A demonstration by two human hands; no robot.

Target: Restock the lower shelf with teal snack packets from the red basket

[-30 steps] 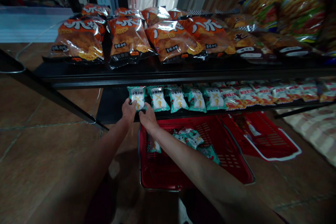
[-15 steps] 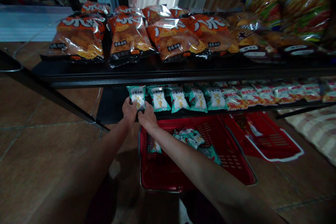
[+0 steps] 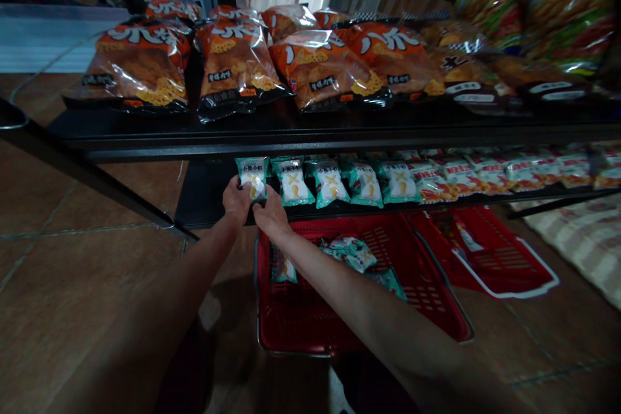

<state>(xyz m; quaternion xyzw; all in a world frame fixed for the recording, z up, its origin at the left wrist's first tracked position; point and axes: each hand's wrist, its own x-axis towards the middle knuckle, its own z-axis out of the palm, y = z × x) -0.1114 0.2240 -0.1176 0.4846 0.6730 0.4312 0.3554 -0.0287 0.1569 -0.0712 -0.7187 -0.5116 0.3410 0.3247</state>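
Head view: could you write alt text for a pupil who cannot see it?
The left hand and right hand hold the leftmost teal-and-white snack packet at a low black shelf. A red basket below contains similar packets.

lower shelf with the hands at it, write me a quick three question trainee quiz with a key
1. True or false: the left hand touches the leftmost green packet on the lower shelf.
2. Where do the orange bags sit? a) on the floor b) on the upper shelf c) on the lower shelf
3. Fill in the colour: more green packets lie in a ____ basket.

Key: 1 true; 2 b; 3 red
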